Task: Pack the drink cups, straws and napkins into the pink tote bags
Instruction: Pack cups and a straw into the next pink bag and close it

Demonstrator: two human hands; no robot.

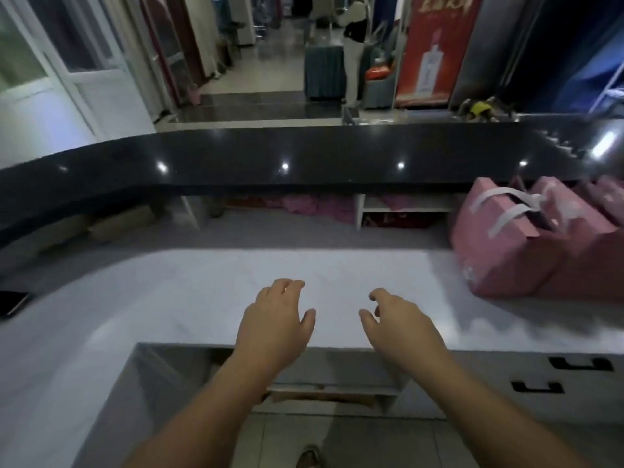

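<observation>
Head view: left hand (275,320) and right hand (400,327) hover empty, fingers loosely curled, over the white counter (169,298), pink tote bags (526,244) at right.

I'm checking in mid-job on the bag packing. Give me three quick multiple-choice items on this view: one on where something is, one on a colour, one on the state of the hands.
1. Where do the tote bags stand on the counter?
A. At the right side
B. At the left edge
C. Between the two hands

2. What colour are the handles of the nearest tote bag?
A. Black
B. White
C. Green

3. What are the hands doing?
A. Each grips a cup
B. Both pull a bag handle
C. Both hold nothing, fingers loosely curled

Answers:
1. A: the tote bags sit at the right side of the white counter, under the dark ledge.
2. B: the handles are white against the pink.
3. C: the left hand and right hand hang over bare counter, touching no object.
</observation>
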